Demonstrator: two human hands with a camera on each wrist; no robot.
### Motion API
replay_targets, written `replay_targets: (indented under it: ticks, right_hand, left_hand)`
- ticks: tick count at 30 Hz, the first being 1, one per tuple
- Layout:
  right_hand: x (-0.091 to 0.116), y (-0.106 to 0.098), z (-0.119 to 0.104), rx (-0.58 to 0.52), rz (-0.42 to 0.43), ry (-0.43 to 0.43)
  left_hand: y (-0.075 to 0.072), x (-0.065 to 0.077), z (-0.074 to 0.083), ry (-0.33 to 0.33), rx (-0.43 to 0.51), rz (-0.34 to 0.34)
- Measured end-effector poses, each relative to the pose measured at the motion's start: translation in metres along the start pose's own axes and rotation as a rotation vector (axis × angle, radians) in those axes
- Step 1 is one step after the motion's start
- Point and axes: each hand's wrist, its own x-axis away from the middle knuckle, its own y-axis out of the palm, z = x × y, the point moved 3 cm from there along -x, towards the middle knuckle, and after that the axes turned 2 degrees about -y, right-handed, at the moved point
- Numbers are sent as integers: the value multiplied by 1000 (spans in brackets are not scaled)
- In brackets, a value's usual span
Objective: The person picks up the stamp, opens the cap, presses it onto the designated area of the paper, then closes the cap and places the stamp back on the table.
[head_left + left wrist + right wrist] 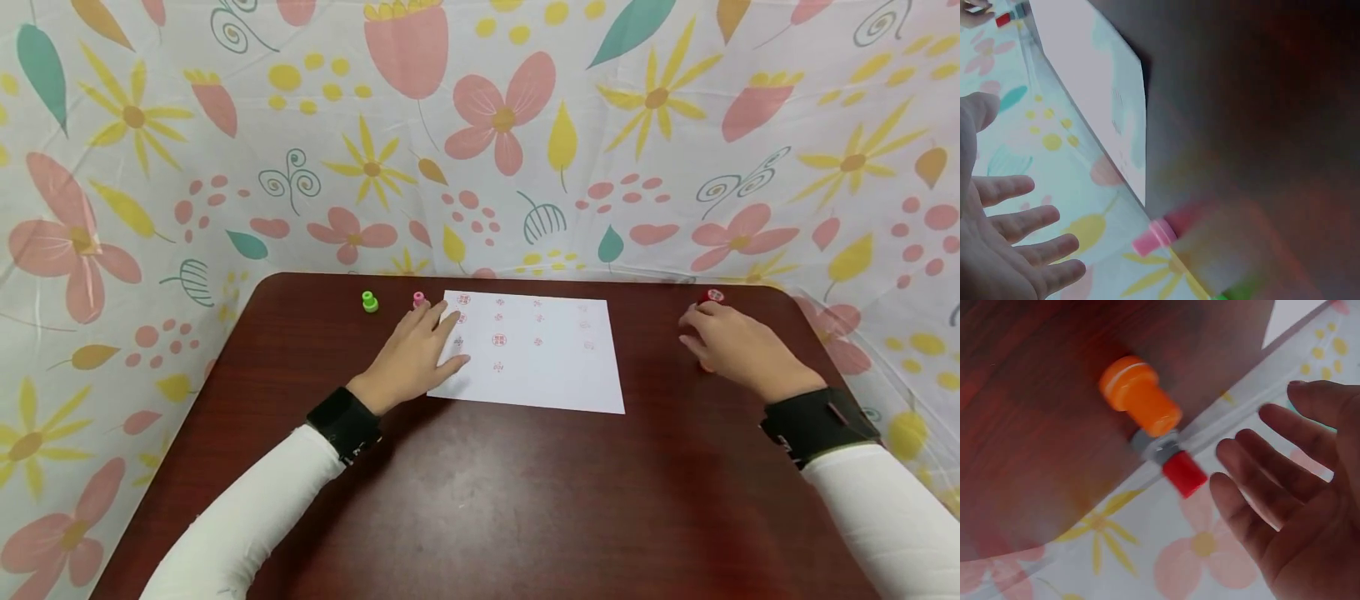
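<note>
My left hand (pixel 408 354) is over the left part of a white sheet of paper (pixel 555 379), fingers spread and holding nothing. The sheet bears rows of small red stamp prints, fainter on the right. Just beyond the left fingertips stands a pink stamp (pixel 1155 237), partly hidden by them in the head view. My right hand (pixel 742 346) hovers at the table's far right, its fingers loosely bent and empty. By its fingertips stand a grey stamp with a red top (pixel 1185 474) and an orange stamp (pixel 1147 403); the hand mostly covers the orange one in the head view.
A green stamp (pixel 370 302) stands left of the pink one, near the back edge of the dark brown table (pixel 480 500). A flower-patterned cloth (pixel 495 200) rises directly behind the table and along its sides.
</note>
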Motion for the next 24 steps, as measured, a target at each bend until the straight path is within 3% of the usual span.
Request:
replay_targets:
  ticks: [8,12,24]
  right_hand:
    - [10,7,23,-26,-160,147]
    - [12,11,30,-52,-205,165]
    - [15,24,35,-100,-204,153]
  left_hand:
    - [1,17,21,28,7,-13]
    - [0,24,29,25,34,-38]
    - [7,39,41,-22,99,-133]
